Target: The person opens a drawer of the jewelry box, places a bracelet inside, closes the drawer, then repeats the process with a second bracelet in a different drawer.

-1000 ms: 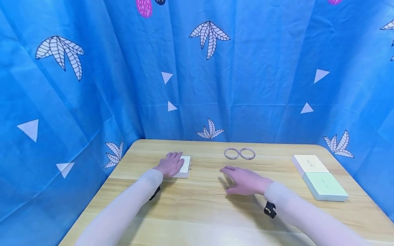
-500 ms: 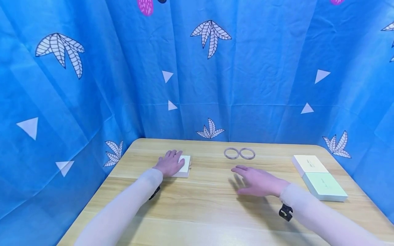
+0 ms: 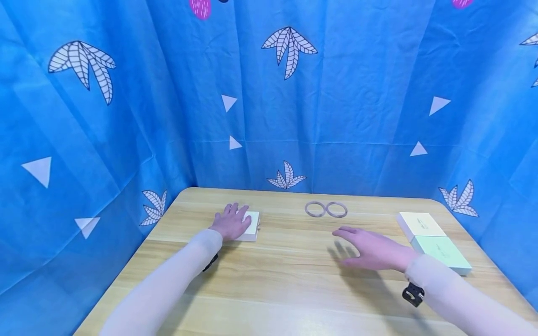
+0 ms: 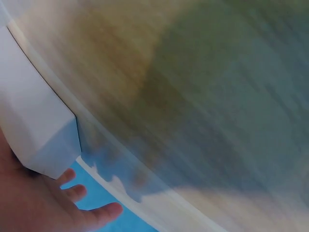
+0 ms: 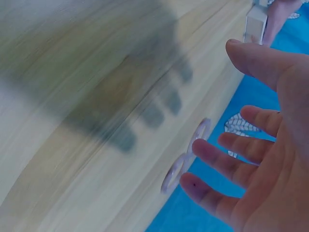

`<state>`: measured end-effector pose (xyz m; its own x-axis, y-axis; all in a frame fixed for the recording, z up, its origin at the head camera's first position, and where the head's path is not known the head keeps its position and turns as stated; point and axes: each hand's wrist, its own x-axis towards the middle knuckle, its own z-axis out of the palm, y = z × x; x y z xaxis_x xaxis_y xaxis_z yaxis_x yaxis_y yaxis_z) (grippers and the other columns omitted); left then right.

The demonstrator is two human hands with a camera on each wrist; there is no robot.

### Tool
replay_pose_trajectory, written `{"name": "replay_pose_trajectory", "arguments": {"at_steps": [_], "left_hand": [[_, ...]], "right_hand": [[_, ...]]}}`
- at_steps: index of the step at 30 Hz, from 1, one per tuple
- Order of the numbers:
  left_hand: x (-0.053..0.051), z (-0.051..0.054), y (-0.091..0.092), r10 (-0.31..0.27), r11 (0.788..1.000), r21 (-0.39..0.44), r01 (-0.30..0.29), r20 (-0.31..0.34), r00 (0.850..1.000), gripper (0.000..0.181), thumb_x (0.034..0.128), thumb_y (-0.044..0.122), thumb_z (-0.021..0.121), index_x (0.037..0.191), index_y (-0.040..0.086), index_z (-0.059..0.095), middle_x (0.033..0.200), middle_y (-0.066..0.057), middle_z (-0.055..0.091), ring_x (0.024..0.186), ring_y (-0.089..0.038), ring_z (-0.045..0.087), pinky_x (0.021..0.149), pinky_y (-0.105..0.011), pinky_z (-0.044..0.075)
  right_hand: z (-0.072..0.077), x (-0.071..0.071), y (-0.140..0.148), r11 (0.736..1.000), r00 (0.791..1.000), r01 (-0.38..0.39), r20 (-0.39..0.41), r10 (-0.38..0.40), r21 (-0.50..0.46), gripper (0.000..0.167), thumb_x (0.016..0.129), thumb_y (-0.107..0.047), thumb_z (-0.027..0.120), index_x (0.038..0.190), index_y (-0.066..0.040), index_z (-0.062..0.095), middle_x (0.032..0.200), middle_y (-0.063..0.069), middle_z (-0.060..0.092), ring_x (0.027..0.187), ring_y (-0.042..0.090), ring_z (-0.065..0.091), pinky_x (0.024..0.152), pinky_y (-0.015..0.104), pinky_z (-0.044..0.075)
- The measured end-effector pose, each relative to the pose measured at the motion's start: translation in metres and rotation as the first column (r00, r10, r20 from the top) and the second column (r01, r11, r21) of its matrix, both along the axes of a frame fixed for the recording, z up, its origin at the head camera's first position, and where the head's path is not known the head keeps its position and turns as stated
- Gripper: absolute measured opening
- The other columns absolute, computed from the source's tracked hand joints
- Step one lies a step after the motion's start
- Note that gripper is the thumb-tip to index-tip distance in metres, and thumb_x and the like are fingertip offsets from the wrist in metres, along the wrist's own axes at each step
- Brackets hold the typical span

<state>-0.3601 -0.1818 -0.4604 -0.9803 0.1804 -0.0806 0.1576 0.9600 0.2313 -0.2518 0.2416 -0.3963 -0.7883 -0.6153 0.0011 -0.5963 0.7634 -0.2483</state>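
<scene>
My left hand [image 3: 231, 225] rests with spread fingers on top of a small white box [image 3: 252, 223] at the left of the table. In the left wrist view the same box [image 4: 38, 104] stands beside the palm, and the fingers reach past it. My right hand [image 3: 376, 248] hovers over the table right of centre, its fingers extended and nothing in it. Beyond it, two pinkish-purple rings [image 3: 315, 209] lie side by side, touching or nearly so. The right wrist view shows the open palm [image 5: 270, 183] with the fingers apart.
At the right of the table [image 3: 260, 298] a cream box [image 3: 421, 225] and a pale green box [image 3: 442, 252] lie end to end, close to my right forearm. A blue patterned curtain [image 3: 357, 93] hangs behind and beside the table.
My right hand has moved steadily to the right over the table, towards the cream and green boxes. The left hand has stayed on the white box.
</scene>
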Motion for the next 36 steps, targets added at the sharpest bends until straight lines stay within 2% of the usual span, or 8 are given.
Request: {"name": "replay_pose_trajectory", "arguments": {"at_steps": [8,16,28,36], "left_hand": [[-0.006,-0.007,-0.001,-0.002,1.0,-0.011,0.002,-0.011,1.0,0.068,0.102,0.058,0.022,0.16,0.024,0.027,0.165,-0.015,0.023,0.153,-0.041,0.014,0.112,-0.076,0.018],[-0.009,-0.008,-0.002,-0.005,1.0,-0.002,0.005,-0.003,1.0,0.068,0.1015,0.06,0.02,0.16,0.025,0.028,0.164,-0.015,0.025,0.152,-0.042,0.018,0.111,-0.076,0.02],[-0.006,-0.008,-0.003,-0.001,1.0,-0.009,0.001,-0.014,1.0,0.067,0.102,0.059,0.02,0.16,0.024,0.029,0.163,-0.016,0.027,0.15,-0.043,0.022,0.11,-0.075,0.023],[-0.006,-0.006,-0.001,0.001,1.0,-0.006,-0.001,-0.002,1.0,0.067,0.1022,0.059,0.02,0.16,0.025,0.028,0.163,-0.016,0.027,0.15,-0.043,0.021,0.11,-0.075,0.022]], "right_hand": [[0.006,0.006,0.022,1.0,0.999,-0.001,-0.044,0.001,0.017,0.068,0.087,-0.036,0.078,0.144,-0.008,0.053,0.144,0.019,0.056,0.129,0.042,0.055,0.103,0.058,0.046],[0.01,0.009,0.048,0.998,0.998,0.057,0.0,-0.057,0.012,0.072,0.084,-0.039,0.08,0.144,-0.01,0.053,0.145,0.018,0.055,0.13,0.044,0.053,0.103,0.06,0.046],[0.014,0.011,0.084,0.99,0.991,0.134,0.017,-0.135,0.05,0.075,0.078,-0.042,0.084,0.142,-0.014,0.056,0.145,0.019,0.054,0.129,0.046,0.052,0.099,0.062,0.047],[0.018,0.012,0.105,0.978,0.983,0.177,0.022,-0.18,0.11,0.086,0.069,-0.041,0.089,0.142,-0.01,0.055,0.144,0.025,0.052,0.126,0.053,0.05,0.09,0.07,0.045]]}}
